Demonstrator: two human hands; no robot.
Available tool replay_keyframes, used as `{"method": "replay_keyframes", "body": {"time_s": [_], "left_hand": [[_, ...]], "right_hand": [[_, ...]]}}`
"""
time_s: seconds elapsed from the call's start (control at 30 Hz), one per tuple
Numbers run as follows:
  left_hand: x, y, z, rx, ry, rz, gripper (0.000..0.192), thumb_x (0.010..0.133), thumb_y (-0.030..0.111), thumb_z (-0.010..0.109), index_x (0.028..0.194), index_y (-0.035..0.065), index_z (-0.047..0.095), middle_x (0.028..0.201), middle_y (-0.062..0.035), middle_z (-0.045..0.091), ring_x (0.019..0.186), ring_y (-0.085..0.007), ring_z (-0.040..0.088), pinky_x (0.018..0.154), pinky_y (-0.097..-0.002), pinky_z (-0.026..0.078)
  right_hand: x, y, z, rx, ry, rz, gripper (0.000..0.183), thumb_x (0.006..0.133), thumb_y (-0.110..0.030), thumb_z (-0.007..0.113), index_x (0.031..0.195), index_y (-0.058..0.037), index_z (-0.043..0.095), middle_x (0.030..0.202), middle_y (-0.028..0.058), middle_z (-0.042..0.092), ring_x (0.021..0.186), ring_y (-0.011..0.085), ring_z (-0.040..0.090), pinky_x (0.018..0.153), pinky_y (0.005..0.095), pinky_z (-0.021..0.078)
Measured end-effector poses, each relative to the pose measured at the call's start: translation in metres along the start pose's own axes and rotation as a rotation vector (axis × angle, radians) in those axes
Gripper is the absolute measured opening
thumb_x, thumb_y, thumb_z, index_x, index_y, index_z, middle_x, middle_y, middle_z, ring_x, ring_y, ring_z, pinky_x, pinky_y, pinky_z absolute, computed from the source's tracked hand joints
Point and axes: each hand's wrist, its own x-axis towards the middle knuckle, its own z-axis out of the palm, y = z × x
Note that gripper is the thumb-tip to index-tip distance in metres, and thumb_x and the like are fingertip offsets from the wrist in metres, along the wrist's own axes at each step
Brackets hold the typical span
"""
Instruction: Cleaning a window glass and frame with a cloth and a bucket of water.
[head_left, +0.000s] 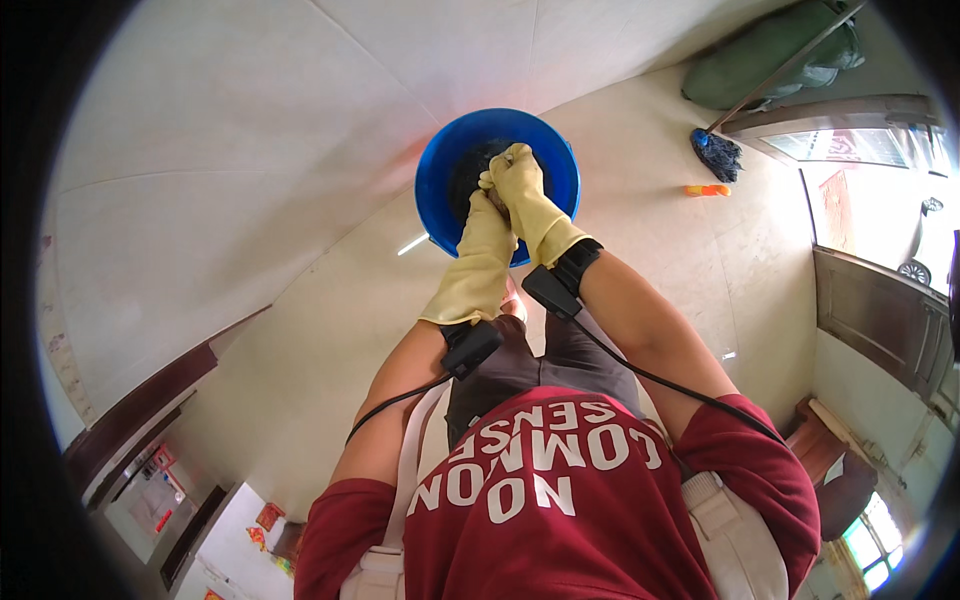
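Note:
My left hand (484, 225) and my right hand (519, 176) are both in pale yellow rubber gloves. They meet over a blue plastic bucket (433, 199), closed around a small brownish cloth (496, 201). Only a bit of the cloth shows between the gloves, so its full shape is hidden. The right fist sits farther out than the left, above the bucket's opening. Dark water (465, 176) seems to lie in the bottom of the bucket, partly covered by the hands. Each forearm carries a black strapped device with a cable.
A pale wall (300, 97) rises close beyond the bucket. On the floor to the right are a mop (716, 156) and an orange bottle (706, 190). A big green sack (772, 60) lies farther back. An open doorway (862, 210) is at the far right.

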Motion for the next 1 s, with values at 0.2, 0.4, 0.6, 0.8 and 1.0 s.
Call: {"method": "replay_keyframes", "body": {"time_s": [0.2, 0.4, 0.6, 0.8, 1.0], "left_hand": [[0.013, -0.028, -0.015, 0.029, 0.038, 0.063, 0.069, 0.079, 0.031, 0.085, 0.132, 0.0054, 0.048, 0.121, -0.0203, 0.069, 0.111, -0.0354, 0.069, 0.093, -0.0426, 0.054], [-0.021, 0.004, -0.074, -0.739, -0.382, -0.019, 0.041, 0.082, 0.015, 0.087, 0.116, 0.0039, 0.066, 0.094, -0.01, 0.073, 0.072, -0.0207, 0.072, 0.065, -0.0327, 0.062], [-0.031, -0.026, -0.096, -1.478, -0.7, -0.129, 0.04, 0.097, 0.025, 0.073, 0.13, 0.0048, 0.061, 0.125, -0.0146, 0.069, 0.109, -0.0286, 0.071, 0.097, -0.0428, 0.061], [-0.035, -0.003, -0.109, -1.339, -0.564, 0.237, 0.055, 0.096, 0.016, 0.07, 0.146, 0.0044, 0.05, 0.141, -0.0162, 0.061, 0.132, -0.0294, 0.057, 0.113, -0.0471, 0.047], [-0.057, 0.02, -0.14, -1.036, -0.397, 0.44, 0.05, 0.096, 0.017, 0.072, 0.142, 0.0027, 0.056, 0.141, -0.0123, 0.061, 0.131, -0.0213, 0.056, 0.112, -0.0376, 0.044]], "right_hand": [[-0.026, 0.0, -0.006, 0.276, -0.154, -0.031, 0.023, 0.098, -0.017, 0.061, 0.114, -0.0012, 0.054, 0.102, 0.0162, 0.072, 0.09, 0.0184, 0.072, 0.079, 0.0354, 0.0589], [-0.071, -0.021, -0.068, 0.14, -0.366, -0.234, 0.042, 0.098, -0.035, 0.072, 0.119, 0.0013, 0.066, 0.105, 0.0055, 0.066, 0.093, 0.011, 0.061, 0.087, 0.0268, 0.0509], [-0.102, -0.02, -0.089, 0.222, -0.303, -0.383, 0.028, 0.1, -0.023, 0.069, 0.114, 0.001, 0.069, 0.099, 0.0007, 0.067, 0.089, 0.0079, 0.059, 0.079, 0.0264, 0.05], [-0.09, -0.002, -0.135, -0.113, -0.313, -0.464, 0.029, 0.099, -0.018, 0.062, 0.122, -0.0003, 0.068, 0.105, 0.0065, 0.071, 0.097, 0.0189, 0.065, 0.086, 0.0338, 0.0521], [-0.131, -0.041, -0.077, -0.429, -0.099, -1.162, 0.036, 0.087, -0.017, 0.072, 0.12, 0.0002, 0.068, 0.107, 0.0227, 0.071, 0.103, 0.0368, 0.068, 0.088, 0.0445, 0.0532]]}}
